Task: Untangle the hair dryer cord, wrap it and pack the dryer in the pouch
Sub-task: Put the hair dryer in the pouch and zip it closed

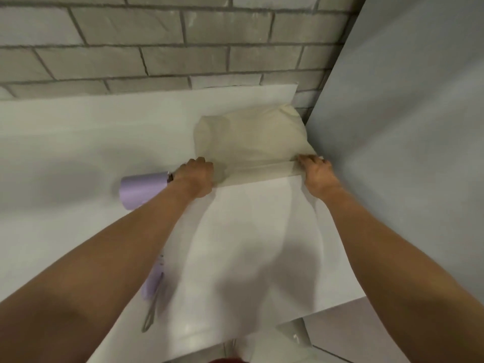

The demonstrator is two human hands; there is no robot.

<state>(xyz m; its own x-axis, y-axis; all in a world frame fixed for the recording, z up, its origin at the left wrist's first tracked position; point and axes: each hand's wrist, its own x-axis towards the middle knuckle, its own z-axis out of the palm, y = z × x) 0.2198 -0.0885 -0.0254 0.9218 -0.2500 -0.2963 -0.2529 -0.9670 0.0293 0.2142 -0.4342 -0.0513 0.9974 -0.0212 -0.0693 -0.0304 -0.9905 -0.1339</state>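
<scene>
Brick wall behind, white tabletop (78, 142). Cream pouch (251, 137) sits far right. Both hands hold its near hem: left hand (196, 176) curled on the left corner, right hand (318, 174) pinching the right. Cloth looks limp and light, so spread the mouth from the hem. Lilac hair dryer (142, 191) lies left under the forearm; probably rigid and slick, best grabbed by the handle. Cord (150, 314) trails from the handle, wrap state unclear.
</scene>
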